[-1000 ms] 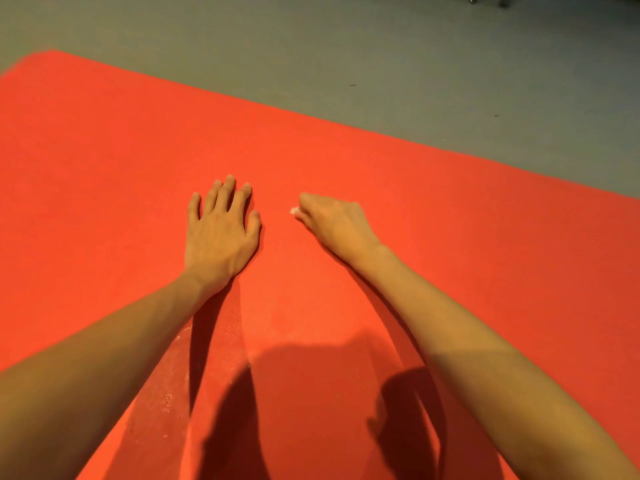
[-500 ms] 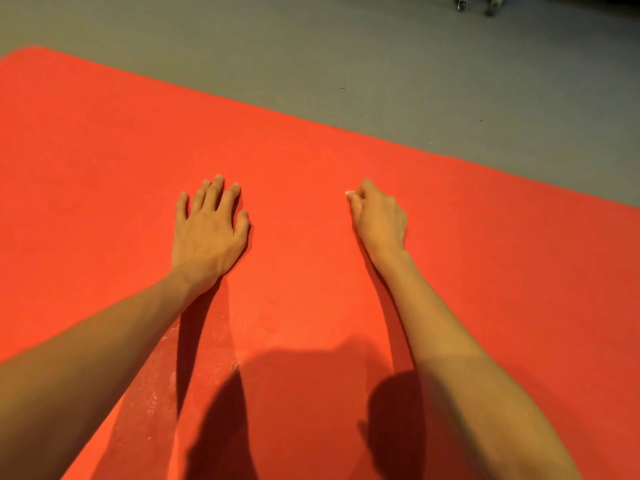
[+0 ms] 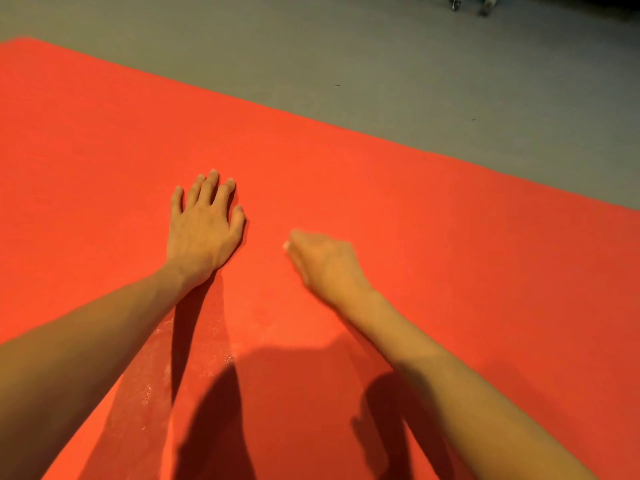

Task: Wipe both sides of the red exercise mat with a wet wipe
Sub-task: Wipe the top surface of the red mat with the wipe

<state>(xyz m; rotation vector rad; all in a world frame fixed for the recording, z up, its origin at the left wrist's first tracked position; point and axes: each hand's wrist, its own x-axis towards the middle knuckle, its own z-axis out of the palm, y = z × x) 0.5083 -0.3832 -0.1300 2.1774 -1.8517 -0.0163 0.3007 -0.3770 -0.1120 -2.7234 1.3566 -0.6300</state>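
right hand (image 3: pixel 325 263) grips wipe (image 3: pixel 286 245) on mat (image 3: pixel 398 188); left hand (image 3: pixel 202 226) flat

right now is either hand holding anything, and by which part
Right hand curls round a white wipe, only a scrap showing; which part cannot be told. Left hand lies flat on the red mat, empty.
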